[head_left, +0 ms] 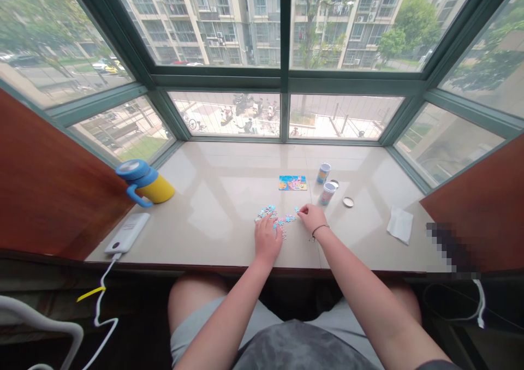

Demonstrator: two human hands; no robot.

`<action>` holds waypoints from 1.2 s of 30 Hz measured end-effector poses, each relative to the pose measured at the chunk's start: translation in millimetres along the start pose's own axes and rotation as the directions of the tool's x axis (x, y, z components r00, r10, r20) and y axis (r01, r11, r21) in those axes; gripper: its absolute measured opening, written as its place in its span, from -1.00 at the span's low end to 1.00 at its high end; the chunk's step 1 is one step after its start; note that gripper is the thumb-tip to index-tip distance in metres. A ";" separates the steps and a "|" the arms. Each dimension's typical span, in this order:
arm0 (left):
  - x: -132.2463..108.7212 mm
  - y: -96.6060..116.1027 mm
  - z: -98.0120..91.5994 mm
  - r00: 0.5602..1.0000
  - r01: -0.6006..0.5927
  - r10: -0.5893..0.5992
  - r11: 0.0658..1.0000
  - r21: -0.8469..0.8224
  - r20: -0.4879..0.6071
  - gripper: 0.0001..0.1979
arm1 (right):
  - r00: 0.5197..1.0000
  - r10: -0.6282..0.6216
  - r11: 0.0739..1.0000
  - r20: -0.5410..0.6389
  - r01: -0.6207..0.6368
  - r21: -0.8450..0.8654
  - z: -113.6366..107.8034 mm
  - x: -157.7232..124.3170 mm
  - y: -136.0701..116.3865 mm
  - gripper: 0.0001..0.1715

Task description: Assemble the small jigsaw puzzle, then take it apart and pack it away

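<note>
Small jigsaw puzzle pieces (287,219), blue and pink, lie scattered on the pale sill in front of me. Over the near left part of them rests my left hand (268,240), palm down with fingers spread, hiding some pieces. To its right, my right hand (312,218) is closed in a pinch, and a small blue puzzle piece (297,209) shows at its fingertips. Beyond both hands lies a colourful rectangular picture card (292,183). A few tiny bits lie on the sill by my right wrist, too small to make out.
Two small printed cans (327,194) (323,173) stand at the right, with a round lid (348,202) beside them. Farther right lies a white tissue (400,225). At the left are a yellow-blue jug (158,189) and a white power bank (127,233) with a cable. Windows enclose the sill.
</note>
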State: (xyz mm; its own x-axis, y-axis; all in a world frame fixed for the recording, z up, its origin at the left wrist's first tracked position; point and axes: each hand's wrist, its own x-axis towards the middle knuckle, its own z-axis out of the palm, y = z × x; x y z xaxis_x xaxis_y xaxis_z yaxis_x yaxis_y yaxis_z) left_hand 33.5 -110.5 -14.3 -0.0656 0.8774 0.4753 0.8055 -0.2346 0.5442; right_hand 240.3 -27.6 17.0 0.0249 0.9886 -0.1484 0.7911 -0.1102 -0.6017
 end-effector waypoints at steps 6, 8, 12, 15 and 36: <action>20.0 -42.8 -20.8 0.995 0.089 -0.087 0.994 0.070 -0.043 -0.69 | 0.997 0.071 0.987 0.020 -0.068 -0.148 11.4 38.4 -16.6 -0.75; 28.9 -56.6 -21.0 0.996 0.092 -0.091 0.992 0.088 -0.019 -0.65 | 0.996 0.082 0.976 0.044 -0.072 -0.204 13.2 44.7 -19.3 -0.81; 40.3 -72.0 -9.6 0.991 0.031 -0.045 0.993 0.110 0.128 -0.42 | 0.991 0.097 0.957 0.093 -0.067 -0.281 12.7 50.5 -22.1 -0.85; 43.5 -72.9 2.5 0.970 -0.010 -0.023 0.991 0.132 0.242 -0.25 | 0.987 0.088 0.952 0.134 -0.043 -0.305 10.3 51.9 -22.7 -0.84; 41.2 -19.4 28.7 0.893 -0.257 0.275 0.962 -0.098 0.356 -0.57 | 0.991 -0.129 0.986 0.048 0.133 -0.098 14.2 1.1 1.9 -0.80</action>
State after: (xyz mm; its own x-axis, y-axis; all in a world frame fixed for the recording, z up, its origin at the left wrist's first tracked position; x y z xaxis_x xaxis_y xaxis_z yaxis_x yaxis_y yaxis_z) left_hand 32.1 -57.8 -25.0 0.3725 0.8683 0.3276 0.7337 -0.4917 0.4690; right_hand 233.2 -28.2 4.6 -0.1064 0.9885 -0.1074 0.8436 0.0326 -0.5359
